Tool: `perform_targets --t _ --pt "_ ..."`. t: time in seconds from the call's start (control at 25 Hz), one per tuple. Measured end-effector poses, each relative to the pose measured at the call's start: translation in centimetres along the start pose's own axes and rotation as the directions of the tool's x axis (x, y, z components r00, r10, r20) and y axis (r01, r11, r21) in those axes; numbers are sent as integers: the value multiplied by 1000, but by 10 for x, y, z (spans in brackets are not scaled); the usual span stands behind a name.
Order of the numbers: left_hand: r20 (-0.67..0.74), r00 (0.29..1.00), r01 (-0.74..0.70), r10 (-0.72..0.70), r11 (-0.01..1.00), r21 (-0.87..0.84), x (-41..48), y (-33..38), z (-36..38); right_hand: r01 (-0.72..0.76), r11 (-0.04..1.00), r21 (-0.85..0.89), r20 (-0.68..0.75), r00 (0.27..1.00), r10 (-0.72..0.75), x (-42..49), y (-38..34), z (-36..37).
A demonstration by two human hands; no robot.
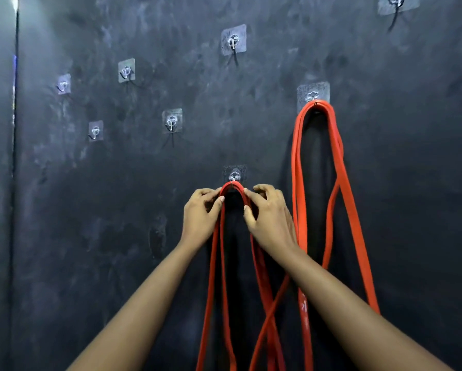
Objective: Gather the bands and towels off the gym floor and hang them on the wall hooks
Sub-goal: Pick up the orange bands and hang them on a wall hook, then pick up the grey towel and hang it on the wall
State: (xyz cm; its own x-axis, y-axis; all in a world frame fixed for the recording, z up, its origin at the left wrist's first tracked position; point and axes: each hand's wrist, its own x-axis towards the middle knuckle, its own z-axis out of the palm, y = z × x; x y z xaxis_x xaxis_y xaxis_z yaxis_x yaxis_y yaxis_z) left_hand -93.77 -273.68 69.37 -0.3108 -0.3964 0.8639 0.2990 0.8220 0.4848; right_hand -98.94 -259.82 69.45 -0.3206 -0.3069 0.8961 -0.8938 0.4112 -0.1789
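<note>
Head view: orange band already hung on right hook, red band looped over lower middle hook, pinched either side by curled fingers of left hand and right hand; other hooks bare, towels nowhere seen, so likely well short of done.

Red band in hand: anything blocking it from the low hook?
Nothing visible. Left hand and right hand pinch the red band with its top loop at the low hook; seated or not, unclear. The orange band hangs aside on an upper hook.
</note>
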Motion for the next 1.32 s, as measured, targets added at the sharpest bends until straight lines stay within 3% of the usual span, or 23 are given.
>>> perform_targets --t 0.2,0.4,0.52,0.6,0.68,0.76,0.84,0.88,0.96,1.08,1.2,1.32 --pt "121 991 48 -55 997 67 -8 3 -9 -129 983 129 133 985 112 4 -7 -3" --pt "54 999 -6 4 999 39 -59 15 -17 -227 950 213 250 953 172 -22 -13 -21" --pt "208 978 -26 33 999 -34 -122 23 -20 -280 916 287 379 911 160 -77 -6 -41" --pt "414 910 -6 31 998 -62 -179 21 -14 -328 916 231 524 835 167 -133 14 -57" --pt "637 770 125 -32 987 -101 -250 17 -2 -405 911 74 690 680 246 -204 43 -79" --pt "809 563 368 -169 928 -62 -328 24 12 -513 851 -114 809 449 379 -290 74 -114" --pt "896 318 585 -309 808 71 -398 37 30 -634 719 -284 822 225 524 -378 95 -157" --pt "919 205 623 -336 769 142 -432 50 43 -697 613 -372 786 114 607 -425 101 -190" --pt "949 52 593 -312 774 223 -494 86 71 -773 374 -512 673 -90 734 -514 103 -264" --pt "966 -149 466 -210 847 255 -577 172 114 -806 5 -591 412 -297 862 -637 73 -380" --pt "939 -340 406 -53 892 197 -648 271 144 -821 -316 -476 178 -441 880 -735 16 -466" --pt "847 -508 369 158 928 47 -720 383 167 -757 -567 -325 -26 -593 805 -814 -50 -544"
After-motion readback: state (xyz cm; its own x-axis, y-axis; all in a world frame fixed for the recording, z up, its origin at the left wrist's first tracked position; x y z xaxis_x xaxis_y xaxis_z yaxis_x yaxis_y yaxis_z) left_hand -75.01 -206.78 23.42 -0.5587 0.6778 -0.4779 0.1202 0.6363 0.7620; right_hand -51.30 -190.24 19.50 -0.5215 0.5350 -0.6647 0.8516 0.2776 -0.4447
